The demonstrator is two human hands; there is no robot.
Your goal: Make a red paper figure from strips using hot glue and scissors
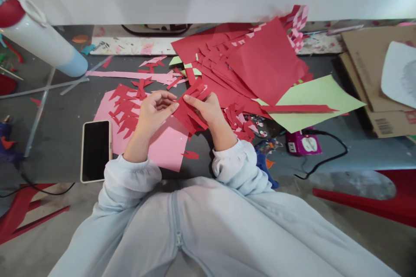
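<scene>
Both my hands meet over a folded piece of cut red paper (187, 112) with jagged strips along its edge. My left hand (155, 110) is curled, its fingertips pinching the paper's left side. My right hand (208, 108) grips the paper's right side from above. Under the hands lies a pink sheet (165, 145) with several small red cut-outs (125, 110) scattered on it. Just behind is a heap of red paper sheets (260, 60) partly cut into strips.
A phone (95, 150) lies face up on the dark table (58, 138), left of my left arm. A pale green sheet (320, 97) and a purple device (303, 143) with a black cable sit right. A white and blue cylinder (42, 39) stands far left; cardboard boxes (373, 73) far right.
</scene>
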